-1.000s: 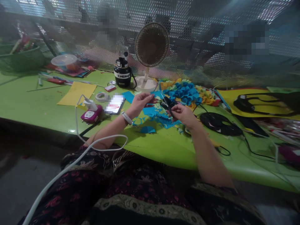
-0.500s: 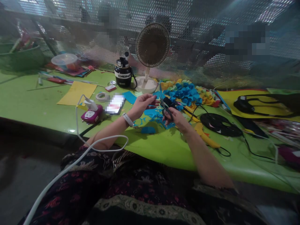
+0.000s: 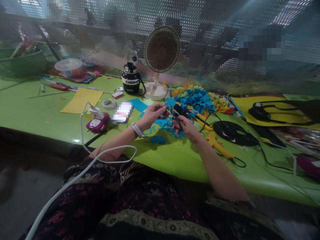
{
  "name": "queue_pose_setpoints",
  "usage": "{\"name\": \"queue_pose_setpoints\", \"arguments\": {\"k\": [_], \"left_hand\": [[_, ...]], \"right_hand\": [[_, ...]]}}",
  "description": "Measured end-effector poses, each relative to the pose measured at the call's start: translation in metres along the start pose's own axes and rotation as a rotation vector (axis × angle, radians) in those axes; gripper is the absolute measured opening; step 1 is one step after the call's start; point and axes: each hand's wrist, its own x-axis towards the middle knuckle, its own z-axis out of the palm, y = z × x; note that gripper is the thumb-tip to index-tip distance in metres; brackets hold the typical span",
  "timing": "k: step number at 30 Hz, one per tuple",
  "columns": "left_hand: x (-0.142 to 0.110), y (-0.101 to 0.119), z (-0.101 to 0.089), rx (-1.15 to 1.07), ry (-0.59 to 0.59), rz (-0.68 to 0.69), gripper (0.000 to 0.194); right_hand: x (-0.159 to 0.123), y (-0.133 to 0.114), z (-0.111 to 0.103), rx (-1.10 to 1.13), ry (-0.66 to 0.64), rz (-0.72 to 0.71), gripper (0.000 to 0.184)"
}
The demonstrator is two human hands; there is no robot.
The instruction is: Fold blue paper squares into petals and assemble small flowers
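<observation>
My left hand, with a pale band on its wrist, pinches a small piece of blue paper at its fingertips. My right hand has its fingers in the handles of dark scissors, whose blades point up and away beside the left fingertips. Blue paper scraps lie below both hands, with a rounded blue piece nearer the table edge. Just beyond the scissors is a heap of blue cut paper pieces, with yellow ones around it. Fingers partly hide the held paper.
A small fan and a black bottle stand at the back. To the left are a phone, a tape roll and a purple power socket with a white cable. A yellow glue gun and black disc lie right.
The scissor blades have shifted slightly at the left fingertips, and my left hand has dropped a little. Both hands keep their holds; the things on the table have not moved.
</observation>
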Motion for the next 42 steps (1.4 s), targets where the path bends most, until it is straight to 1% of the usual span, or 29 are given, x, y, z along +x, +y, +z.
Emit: {"name": "queue_pose_setpoints", "arguments": {"k": [10,16,22,34,42], "left_hand": [[-0.0018,0.0017,0.0022,0.009,-0.006,-0.018,0.02],[-0.0016,0.0012,0.0013,-0.007,-0.016,-0.018,0.018],[-0.0021,0.0029,0.0019,-0.029,-0.002,-0.025,0.017],[0.0012,-0.0007,0.0,-0.045,0.026,-0.031,0.018],[0.0018,0.0012,-0.001,-0.052,0.06,-0.031,0.018]], "right_hand": [[-0.0004,0.0005,0.0,-0.033,0.043,-0.015,0.056],[-0.0012,-0.0014,0.0016,-0.037,0.081,-0.005,0.058],[-0.0015,-0.0032,0.0037,-0.05,0.111,-0.003,0.06],[-0.0013,-0.0021,0.0037,-0.086,0.105,-0.022,0.06],[-0.002,-0.002,0.0043,-0.117,0.098,-0.027,0.058]]}}
